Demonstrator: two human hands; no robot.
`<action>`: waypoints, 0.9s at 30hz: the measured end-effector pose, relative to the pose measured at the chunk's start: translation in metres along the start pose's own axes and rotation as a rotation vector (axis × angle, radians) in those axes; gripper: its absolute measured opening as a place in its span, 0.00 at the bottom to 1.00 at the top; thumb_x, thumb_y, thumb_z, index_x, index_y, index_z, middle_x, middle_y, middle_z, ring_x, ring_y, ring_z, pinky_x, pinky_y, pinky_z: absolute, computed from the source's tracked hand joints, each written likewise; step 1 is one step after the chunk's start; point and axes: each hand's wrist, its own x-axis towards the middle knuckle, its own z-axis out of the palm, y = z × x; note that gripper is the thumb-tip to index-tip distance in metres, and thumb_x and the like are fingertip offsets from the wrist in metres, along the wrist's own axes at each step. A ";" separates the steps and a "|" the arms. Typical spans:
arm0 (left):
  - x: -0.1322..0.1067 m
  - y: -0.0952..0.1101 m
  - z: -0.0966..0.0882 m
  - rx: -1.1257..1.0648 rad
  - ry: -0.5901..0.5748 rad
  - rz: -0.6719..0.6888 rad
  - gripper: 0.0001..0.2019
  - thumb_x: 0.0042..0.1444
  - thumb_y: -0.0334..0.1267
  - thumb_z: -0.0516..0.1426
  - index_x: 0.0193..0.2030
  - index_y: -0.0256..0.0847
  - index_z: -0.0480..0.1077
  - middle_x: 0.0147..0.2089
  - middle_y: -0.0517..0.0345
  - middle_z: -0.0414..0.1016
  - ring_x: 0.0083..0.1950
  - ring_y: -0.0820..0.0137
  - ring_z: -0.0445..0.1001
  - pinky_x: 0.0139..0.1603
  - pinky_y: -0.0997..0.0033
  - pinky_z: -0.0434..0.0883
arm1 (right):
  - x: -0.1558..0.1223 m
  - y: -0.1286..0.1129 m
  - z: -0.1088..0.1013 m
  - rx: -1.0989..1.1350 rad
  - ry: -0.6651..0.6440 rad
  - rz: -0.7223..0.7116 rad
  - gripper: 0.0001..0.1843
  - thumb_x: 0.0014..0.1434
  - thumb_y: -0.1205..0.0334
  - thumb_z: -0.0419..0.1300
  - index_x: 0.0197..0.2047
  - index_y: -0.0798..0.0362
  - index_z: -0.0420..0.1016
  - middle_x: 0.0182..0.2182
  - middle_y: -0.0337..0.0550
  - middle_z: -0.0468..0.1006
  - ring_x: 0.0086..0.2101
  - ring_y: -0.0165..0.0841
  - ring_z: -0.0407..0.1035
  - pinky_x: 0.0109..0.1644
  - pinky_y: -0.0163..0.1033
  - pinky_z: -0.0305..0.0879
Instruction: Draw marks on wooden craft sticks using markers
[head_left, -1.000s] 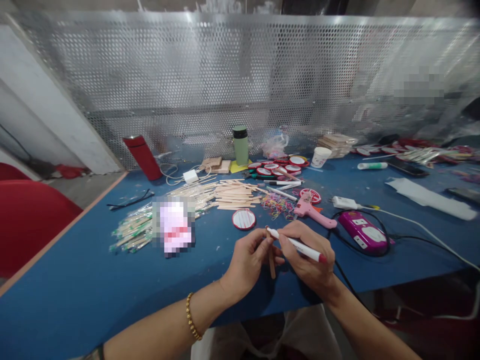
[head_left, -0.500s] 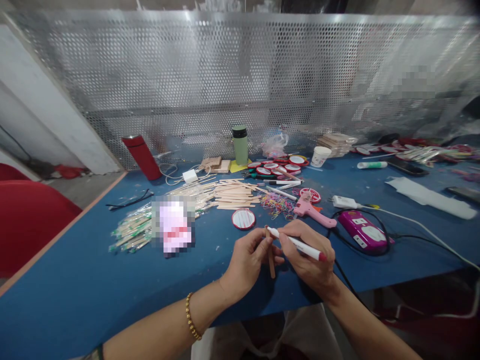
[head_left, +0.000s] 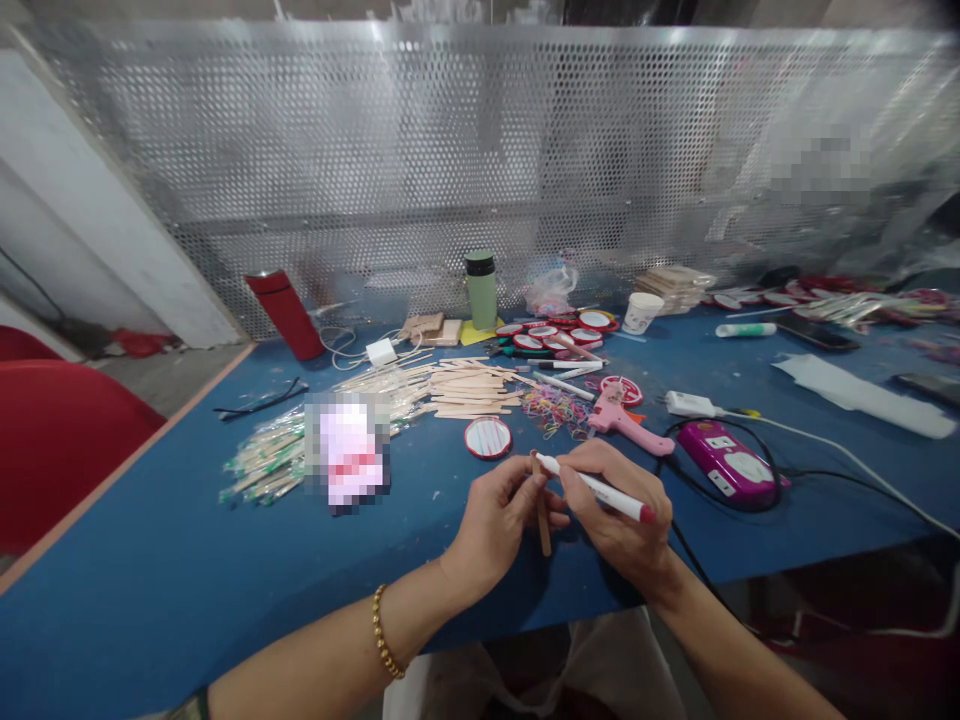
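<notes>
The round disc with a red rim (head_left: 488, 438) lies flat on the blue table (head_left: 300, 580), and the wooden stick (head_left: 545, 535) is up in the air, nearer to the person than the disc and a bit to its right. The left hand (head_left: 489, 525) is curled, with its thumb and fingers pinched around the stick, which leans with its low end sticking out. The right hand (head_left: 621, 510), farther to the right of the disc, is curled around a white pen (head_left: 611, 495) with a red end, the way you hold a pen to write. The pen's tip is right by the stick's top end, but it is too small to tell if they touch. To do this well, I think the pinch should be firm so the stick can't wiggle, and the pen should press softly, since the stick is so thin. Fingertips should stay out of the tip's way. Past the disc lies a pile of sticks (head_left: 469, 390), and to its right a pink glue gun (head_left: 634, 432).
</notes>
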 end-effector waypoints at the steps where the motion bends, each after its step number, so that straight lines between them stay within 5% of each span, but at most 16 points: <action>1: 0.000 0.000 0.000 -0.004 0.003 -0.013 0.24 0.45 0.60 0.64 0.33 0.39 0.69 0.25 0.60 0.75 0.25 0.69 0.77 0.27 0.71 0.75 | 0.000 0.000 0.000 0.001 0.006 0.000 0.07 0.61 0.73 0.58 0.33 0.52 0.71 0.25 0.38 0.76 0.24 0.28 0.71 0.28 0.33 0.68; 27: -0.001 0.001 0.000 -0.006 0.002 -0.053 0.25 0.45 0.60 0.64 0.35 0.39 0.68 0.26 0.60 0.76 0.26 0.68 0.78 0.30 0.69 0.76 | 0.002 -0.001 -0.001 0.006 0.023 -0.002 0.08 0.60 0.73 0.57 0.32 0.52 0.72 0.24 0.38 0.75 0.23 0.28 0.70 0.28 0.33 0.68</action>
